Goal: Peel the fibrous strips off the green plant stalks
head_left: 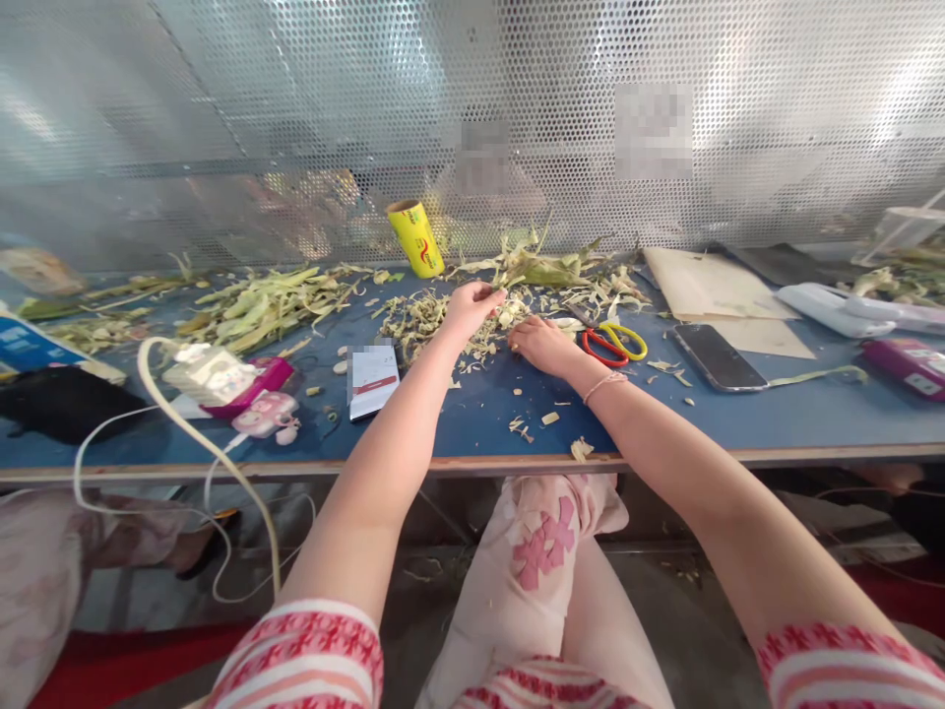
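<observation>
My left hand (471,310) reaches over a heap of small pale-green dried plant scraps (413,320). Its thumb and fingers are pinched together by the longer dry leaves (546,268) behind; whatever lies between the fingertips is too small to make out. My right hand (544,345) rests palm down at the heap's near right edge, its fingers curled in and the tips partly hidden among scraps. Close to the right of it lie scissors (614,345) with one red and one yellow handle loop, their blades partly among the leaves.
A yellow tube (417,241) stands behind the heap. Left are a leaf pile (273,310), a lit phone (374,382) and a cabled charger (247,384). A dark phone (720,357) and cardboard (716,286) lie right. Perforated metal panelling (561,118) rises behind the blue table (479,433).
</observation>
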Demonstrator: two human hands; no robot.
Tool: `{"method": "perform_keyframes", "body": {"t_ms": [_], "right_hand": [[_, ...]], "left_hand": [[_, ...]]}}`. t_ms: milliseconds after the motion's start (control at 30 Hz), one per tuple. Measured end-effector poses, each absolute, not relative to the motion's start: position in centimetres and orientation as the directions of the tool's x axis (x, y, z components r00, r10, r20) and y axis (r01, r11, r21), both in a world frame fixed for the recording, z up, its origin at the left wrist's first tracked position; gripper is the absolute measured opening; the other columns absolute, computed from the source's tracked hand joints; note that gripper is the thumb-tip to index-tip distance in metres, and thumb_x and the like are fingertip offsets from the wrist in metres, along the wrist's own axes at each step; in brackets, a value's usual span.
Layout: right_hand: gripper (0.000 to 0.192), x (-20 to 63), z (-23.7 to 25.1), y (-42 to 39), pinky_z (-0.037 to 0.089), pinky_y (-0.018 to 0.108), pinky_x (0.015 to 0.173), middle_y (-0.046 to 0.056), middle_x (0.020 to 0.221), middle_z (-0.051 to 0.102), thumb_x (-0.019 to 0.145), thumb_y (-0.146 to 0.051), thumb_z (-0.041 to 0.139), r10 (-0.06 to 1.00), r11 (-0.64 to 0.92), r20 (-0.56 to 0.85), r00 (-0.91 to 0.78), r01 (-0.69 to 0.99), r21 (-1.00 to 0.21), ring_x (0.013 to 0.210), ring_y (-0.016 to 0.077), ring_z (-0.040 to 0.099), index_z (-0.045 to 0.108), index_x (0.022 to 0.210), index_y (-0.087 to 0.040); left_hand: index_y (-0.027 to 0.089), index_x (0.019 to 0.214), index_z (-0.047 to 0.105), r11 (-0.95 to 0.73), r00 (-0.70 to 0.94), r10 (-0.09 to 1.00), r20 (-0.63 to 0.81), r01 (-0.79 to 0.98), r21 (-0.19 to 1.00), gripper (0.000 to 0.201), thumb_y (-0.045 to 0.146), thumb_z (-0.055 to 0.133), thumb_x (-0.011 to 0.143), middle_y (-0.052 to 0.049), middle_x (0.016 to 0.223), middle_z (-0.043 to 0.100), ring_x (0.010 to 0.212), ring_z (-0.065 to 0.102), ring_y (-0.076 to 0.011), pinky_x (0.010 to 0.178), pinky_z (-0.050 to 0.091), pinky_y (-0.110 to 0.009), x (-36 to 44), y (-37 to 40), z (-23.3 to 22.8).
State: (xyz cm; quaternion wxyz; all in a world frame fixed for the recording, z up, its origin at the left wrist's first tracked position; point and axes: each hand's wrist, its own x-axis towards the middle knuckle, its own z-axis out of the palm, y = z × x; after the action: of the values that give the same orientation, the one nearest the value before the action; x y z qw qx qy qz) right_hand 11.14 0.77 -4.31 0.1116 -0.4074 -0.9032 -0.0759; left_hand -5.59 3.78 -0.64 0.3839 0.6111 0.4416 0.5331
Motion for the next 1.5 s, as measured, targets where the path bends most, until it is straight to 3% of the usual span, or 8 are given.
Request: {"method": "perform_keyframes", "body": {"t_ms": [200,367,433,500,633,833,1167,1500], "right_hand": [[0.025,10.8,-4.2,1.2,0.04,0.04,0.094,0.014,0.112,0.067,0.094,-0.019,0.043,0.73,0.657,0.282,-0.623,0.753,-0.038,0.11,0.0276,0.057,0.066,0.104,-0.014],[0.018,11.8,-4.3,2.9,0.049,0.029,0.076,0.007,0.098,0.067,0.089,-0.017,0.046,0.842,0.534,0.468,-0.268,0.543,-0.648,0.082,0.0162,0.065,0.061,0.099,-0.018],[0.015,12.8,-4.0,3.4,0.049,0.026,0.062,0.003,0.092,0.065,0.089,-0.022,0.048,0.914,0.4,0.396,-0.084,0.346,-0.849,0.064,0.0116,0.063,0.059,0.099,-0.02],[0.009,14.0,-3.5,3.5,0.049,0.024,0.059,0.001,0.084,0.062,0.084,-0.023,0.055,0.95,0.309,0.311,-0.014,0.161,-0.937,0.059,0.0092,0.06,0.058,0.092,-0.019],[0.018,15.4,-2.7,3.2,0.052,0.022,0.061,-0.005,0.066,0.057,0.071,-0.022,0.071,0.967,0.255,0.255,-0.014,-0.019,-0.967,0.057,0.0072,0.057,0.057,0.08,-0.019],[0.023,15.4,-2.5,3.1,0.053,0.025,0.06,-0.001,0.07,0.066,0.066,-0.024,0.078,0.968,0.252,0.252,-0.005,0.062,-0.966,0.062,0.0109,0.063,0.062,0.081,-0.017],[0.009,15.2,-2.2,2.8,0.058,0.024,0.071,0.005,0.078,0.075,0.081,-0.024,0.071,0.986,0.166,0.165,-0.023,0.035,-0.986,0.065,0.0097,0.068,0.067,0.081,-0.016],[0.008,15.2,-2.0,2.5,0.053,0.019,0.057,0.001,0.066,0.071,0.073,-0.015,0.076,0.989,0.146,0.145,-0.025,0.041,-0.988,0.064,0.0113,0.069,0.069,0.075,-0.016]], "left_hand": [[0.015,0.071,0.062,-0.325,0.115,0.944,0.31,0.148,0.934,0.026,0.035,0.078,0.07,-0.002,0.068,0.065,0.055,0.052,-0.0093,0.059,0.045,-0.026,-5.1,3.0,-0.5],[0.014,0.07,0.061,-0.275,0.074,0.96,0.269,0.099,0.956,0.017,0.024,0.07,0.079,-0.002,0.069,0.064,0.054,0.052,-0.0084,0.061,0.048,-0.027,-4.9,2.6,-0.2],[0.014,0.07,0.059,-0.24,0.085,0.969,0.233,0.075,0.968,0.016,0.021,0.069,0.081,-0.001,0.069,0.063,0.054,0.053,-0.0076,0.061,0.049,-0.026,-4.9,2.9,-0.4],[0.014,0.071,0.059,-0.215,0.101,0.973,0.209,0.046,0.976,0.017,0.022,0.068,0.082,-0.001,0.07,0.063,0.055,0.056,-0.0075,0.062,0.051,-0.026,-4.9,3.2,-0.7],[0.014,0.075,0.06,-0.185,0.105,0.977,0.184,-0.005,0.983,0.021,0.032,0.067,0.084,-0.003,0.072,0.065,0.054,0.057,-0.0073,0.059,0.05,-0.024,-5.0,3.8,-1.2],[0.014,0.075,0.06,-0.231,0.099,0.97,0.223,0.073,0.97,0.021,0.031,0.064,0.086,-0.003,0.074,0.066,0.047,0.048,-0.0055,0.051,0.042,-0.023,-5.2,4.2,-1.5],[0.013,0.081,0.058,-0.2,0.123,0.976,0.182,0.162,0.966,0.017,0.024,0.053,0.093,-0.004,0.082,0.066,0.051,0.049,-0.0043,0.055,0.043,-0.021,-5.1,3.3,-0.9],[0.015,0.082,0.059,-0.177,0.147,0.977,0.152,0.179,0.968,0.014,0.024,0.054,0.091,-0.004,0.084,0.067,0.054,0.052,-0.0062,0.06,0.045,-0.024,-4.6,3.3,-1.3]]}}
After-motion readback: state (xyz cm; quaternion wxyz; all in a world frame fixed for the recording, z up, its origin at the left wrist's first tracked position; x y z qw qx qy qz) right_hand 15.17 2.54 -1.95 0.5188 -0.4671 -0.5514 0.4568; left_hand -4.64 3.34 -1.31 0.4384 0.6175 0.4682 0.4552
